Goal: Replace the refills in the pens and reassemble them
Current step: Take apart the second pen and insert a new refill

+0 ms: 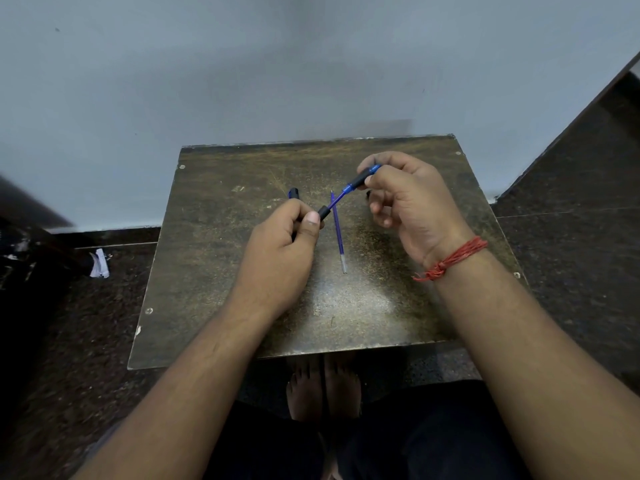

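Above a small worn table (221, 306), my left hand (284, 244) grips a black pen barrel (324, 213) whose mouth points right, between thumb and fingers. A second dark pen (293, 194) sticks out above the same fist. My right hand (412, 206) pinches the blue-and-black front section (360, 180) of the pen. A blue refill (337, 198) runs from that section into the barrel's mouth. A loose blue refill (338, 233) with a clear end lies flat on the table between my hands.
A grey wall rises just behind the table's far edge. Dark speckled floor surrounds the table, with crumpled white paper (100, 264) at the left. My bare feet (323, 386) show below the near edge. A red thread band (453, 259) circles my right wrist.
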Available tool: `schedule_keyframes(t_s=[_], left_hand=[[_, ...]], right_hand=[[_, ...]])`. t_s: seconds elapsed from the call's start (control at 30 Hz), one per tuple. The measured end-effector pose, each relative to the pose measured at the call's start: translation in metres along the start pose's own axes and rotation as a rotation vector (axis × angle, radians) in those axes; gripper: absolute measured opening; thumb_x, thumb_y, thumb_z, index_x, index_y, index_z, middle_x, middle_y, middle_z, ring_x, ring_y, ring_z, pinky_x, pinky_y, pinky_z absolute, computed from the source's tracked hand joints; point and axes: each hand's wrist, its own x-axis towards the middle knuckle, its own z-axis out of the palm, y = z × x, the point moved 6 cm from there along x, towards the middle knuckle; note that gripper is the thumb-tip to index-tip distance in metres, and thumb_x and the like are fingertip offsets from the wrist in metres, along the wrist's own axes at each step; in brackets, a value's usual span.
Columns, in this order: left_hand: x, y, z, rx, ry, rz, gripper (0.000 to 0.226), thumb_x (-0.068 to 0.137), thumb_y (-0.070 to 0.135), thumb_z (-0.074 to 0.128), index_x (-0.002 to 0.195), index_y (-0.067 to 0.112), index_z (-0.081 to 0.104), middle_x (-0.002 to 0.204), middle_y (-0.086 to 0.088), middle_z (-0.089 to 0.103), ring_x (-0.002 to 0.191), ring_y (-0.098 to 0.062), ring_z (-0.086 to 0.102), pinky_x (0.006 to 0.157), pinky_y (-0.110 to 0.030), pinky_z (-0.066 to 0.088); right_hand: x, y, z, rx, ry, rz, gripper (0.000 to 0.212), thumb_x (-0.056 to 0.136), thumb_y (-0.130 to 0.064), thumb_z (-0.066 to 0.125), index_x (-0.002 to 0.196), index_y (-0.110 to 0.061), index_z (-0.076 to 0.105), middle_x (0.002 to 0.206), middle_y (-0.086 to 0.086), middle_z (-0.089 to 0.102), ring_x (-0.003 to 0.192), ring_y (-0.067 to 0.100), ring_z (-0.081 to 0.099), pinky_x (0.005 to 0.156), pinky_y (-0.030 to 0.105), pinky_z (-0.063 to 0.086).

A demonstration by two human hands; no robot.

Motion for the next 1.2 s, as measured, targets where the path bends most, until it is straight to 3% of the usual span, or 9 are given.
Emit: schedule_keyframes(t_s=[0.17,0.67,0.83,1.0,1.1,1.2], left_hand=[[-0.001,0.001,0.000,-0.015,-0.008,-0.004,0.023,0.105,0.026,0.048,0.089,0.016,0.061,0.066,0.003,0.050,0.057,-0.010,0.041,0.056,-0.033,0.036],[-0.001,-0.002,-0.001,-0.028,0.023,0.006,0.023,0.105,0.029,0.047,0.089,0.019,0.060,0.068,0.001,0.051,0.059,-0.011,0.043,0.057,-0.035,0.037],[-0.001,-0.002,0.000,-0.022,0.015,0.014,0.023,0.105,0.027,0.048,0.088,0.018,0.059,0.066,0.003,0.050,0.058,-0.010,0.042,0.057,-0.034,0.036],[0.000,0.000,0.002,-0.042,0.013,0.020,0.025,0.101,0.036,0.046,0.087,0.019,0.059,0.065,0.004,0.049,0.056,-0.010,0.041,0.056,-0.033,0.036],[0.000,0.000,0.001,-0.062,0.014,0.010,0.026,0.102,0.037,0.046,0.086,0.023,0.059,0.065,0.003,0.050,0.056,-0.011,0.042,0.055,-0.036,0.037],[0.000,0.000,0.000,-0.047,0.023,0.000,0.026,0.107,0.030,0.046,0.085,0.025,0.059,0.065,0.005,0.051,0.056,-0.009,0.043,0.055,-0.033,0.037]], right_hand=[[-0.006,0.002,0.018,-0.147,-0.158,-0.023,0.021,0.089,-0.001,0.057,0.085,-0.017,0.070,0.079,0.003,0.071,0.049,0.011,0.055,0.039,0.020,0.034],[-0.008,0.002,0.023,-0.124,-0.215,-0.022,0.020,0.091,-0.001,0.058,0.088,-0.015,0.071,0.075,0.001,0.070,0.052,0.011,0.056,0.042,0.021,0.037],[-0.008,0.004,0.026,-0.174,-0.202,-0.009,0.011,0.094,-0.013,0.064,0.083,-0.014,0.063,0.066,-0.001,0.062,0.047,0.011,0.054,0.040,0.021,0.036],[-0.009,0.004,0.023,-0.289,-0.152,-0.051,0.031,0.093,-0.039,0.066,0.081,-0.012,0.057,0.057,-0.001,0.052,0.045,0.012,0.049,0.040,0.022,0.035],[-0.006,0.005,0.016,-0.201,-0.109,-0.029,0.033,0.091,-0.042,0.067,0.089,-0.010,0.065,0.072,0.000,0.069,0.046,0.009,0.050,0.038,0.020,0.034],[-0.004,0.006,0.014,-0.023,-0.140,0.001,0.020,0.092,-0.024,0.070,0.104,-0.008,0.070,0.102,0.013,0.076,0.043,0.008,0.044,0.037,0.018,0.029]])
